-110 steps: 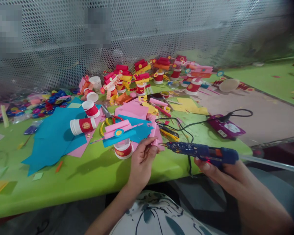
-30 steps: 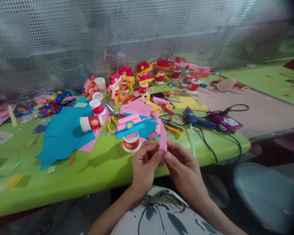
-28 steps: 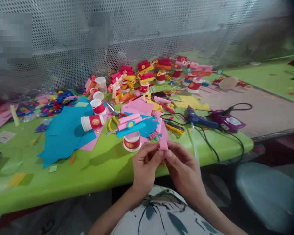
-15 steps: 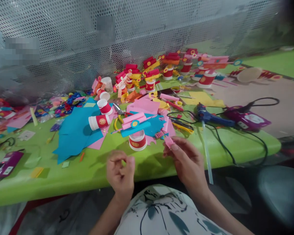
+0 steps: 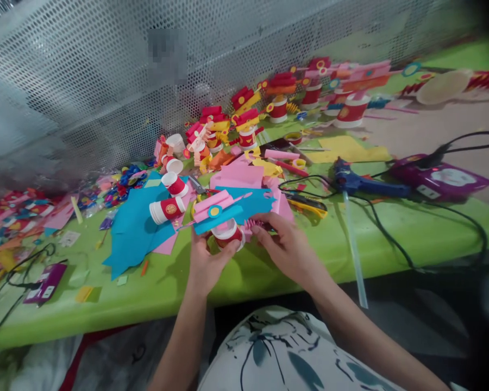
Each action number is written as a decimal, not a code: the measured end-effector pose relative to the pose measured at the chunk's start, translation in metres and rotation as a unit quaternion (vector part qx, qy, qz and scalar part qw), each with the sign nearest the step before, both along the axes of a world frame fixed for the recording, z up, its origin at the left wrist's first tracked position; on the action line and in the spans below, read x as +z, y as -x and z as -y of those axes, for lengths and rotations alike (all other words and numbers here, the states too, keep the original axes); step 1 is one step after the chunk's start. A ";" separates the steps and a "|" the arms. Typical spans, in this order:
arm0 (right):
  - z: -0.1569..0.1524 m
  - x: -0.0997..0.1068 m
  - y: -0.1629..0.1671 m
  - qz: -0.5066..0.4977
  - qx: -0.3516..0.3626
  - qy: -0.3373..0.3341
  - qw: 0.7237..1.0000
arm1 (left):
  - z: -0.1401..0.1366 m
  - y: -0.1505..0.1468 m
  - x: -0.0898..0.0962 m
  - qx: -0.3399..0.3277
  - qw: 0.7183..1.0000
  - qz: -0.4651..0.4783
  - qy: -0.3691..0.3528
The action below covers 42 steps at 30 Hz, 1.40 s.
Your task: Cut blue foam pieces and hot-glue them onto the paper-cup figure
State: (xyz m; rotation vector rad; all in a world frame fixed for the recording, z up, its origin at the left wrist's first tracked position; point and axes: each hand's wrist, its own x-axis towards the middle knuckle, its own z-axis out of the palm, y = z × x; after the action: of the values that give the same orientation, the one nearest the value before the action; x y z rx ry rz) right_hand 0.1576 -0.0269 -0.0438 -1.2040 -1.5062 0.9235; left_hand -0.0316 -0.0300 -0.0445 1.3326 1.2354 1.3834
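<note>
My left hand (image 5: 207,263) is closed around a small red and white paper cup (image 5: 227,232), its thumb across the front. On top of that cup sits a pink roll (image 5: 212,203) over a blue paper roll (image 5: 218,218), with a yellow and blue disc (image 5: 214,212) on the front. To the right of the cup, my right hand (image 5: 287,244) is closed, fingertips pinching a pink pleated paper strip (image 5: 252,223) close to the cup's side. The fingertips partly cover the strip, and I cannot tell whether it touches the cup.
Blue paper sheets (image 5: 132,228) and two more cups, one lying tipped (image 5: 167,210), are at the left. A blue glue gun (image 5: 361,182) with a long clear stick lies right, its cord running to a purple power strip (image 5: 440,178). Several finished cup figures (image 5: 279,108) stand behind.
My left hand has moved up from the table's front and taken hold of the cup. My right hand has moved left to the cup's side. The view has tilted.
</note>
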 end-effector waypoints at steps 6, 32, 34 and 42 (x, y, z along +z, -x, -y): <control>-0.004 -0.004 0.005 -0.017 -0.016 -0.010 1.000 | 0.000 -0.001 -0.007 0.007 1.000 -0.029 -0.009; -0.009 -0.017 0.013 0.005 -0.026 -0.059 0.998 | 0.005 -0.001 -0.013 0.015 0.998 -0.056 -0.023; -0.010 -0.016 0.013 0.019 -0.023 -0.077 0.997 | 0.005 0.000 -0.014 0.020 0.998 -0.059 -0.019; -0.013 -0.010 0.011 0.042 -0.027 -0.122 0.991 | 0.003 0.002 -0.018 0.006 0.998 -0.054 -0.035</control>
State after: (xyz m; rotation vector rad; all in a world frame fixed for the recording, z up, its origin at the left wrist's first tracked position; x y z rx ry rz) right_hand 0.1461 -0.0139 -0.0540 -1.1107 -1.5947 0.6373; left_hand -0.0339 -0.0332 -0.0622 1.4663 1.2783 1.3906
